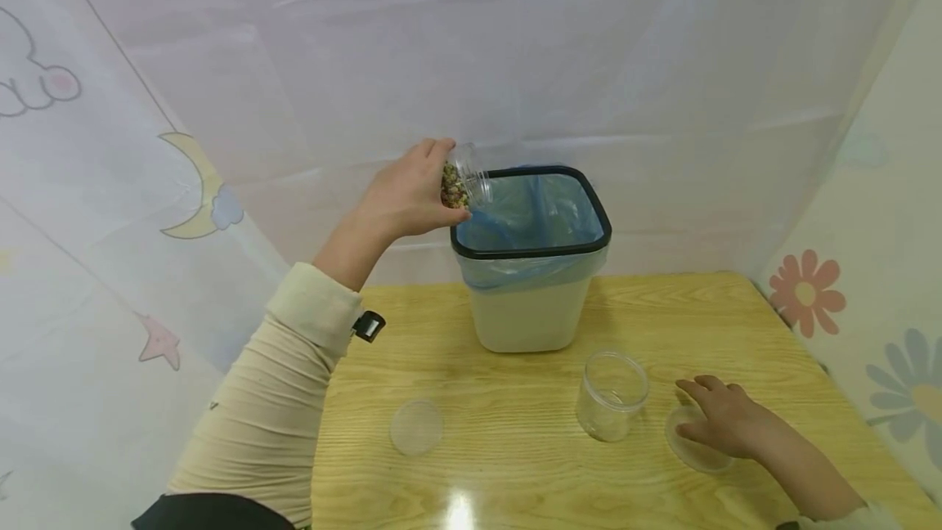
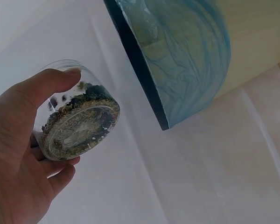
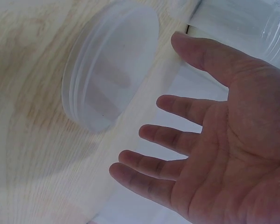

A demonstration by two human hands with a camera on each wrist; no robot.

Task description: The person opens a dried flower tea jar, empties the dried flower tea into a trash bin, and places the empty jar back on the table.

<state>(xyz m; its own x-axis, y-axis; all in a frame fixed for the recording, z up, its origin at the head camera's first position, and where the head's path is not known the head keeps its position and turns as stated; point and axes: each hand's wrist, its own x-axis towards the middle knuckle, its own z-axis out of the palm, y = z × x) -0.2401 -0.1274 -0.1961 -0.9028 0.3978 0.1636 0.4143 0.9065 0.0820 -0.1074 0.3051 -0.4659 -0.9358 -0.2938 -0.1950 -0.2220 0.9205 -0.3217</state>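
Observation:
My left hand grips a clear plastic jar, tilted on its side with its mouth toward the bin. A dried, crumbly mix of green, yellow and dark bits lies inside it. The white bin, with a black rim and blue liner bag, stands just right of that hand. Over a translucent round lid at the right of the table hovers my right hand, fingers spread and holding nothing; the right wrist view shows a gap between fingertips and lid.
A second clear jar, uncapped and upright, stands between the bin and the right-hand lid. Another round lid lies on the wooden table at left. A pale printed curtain hangs close behind the bin.

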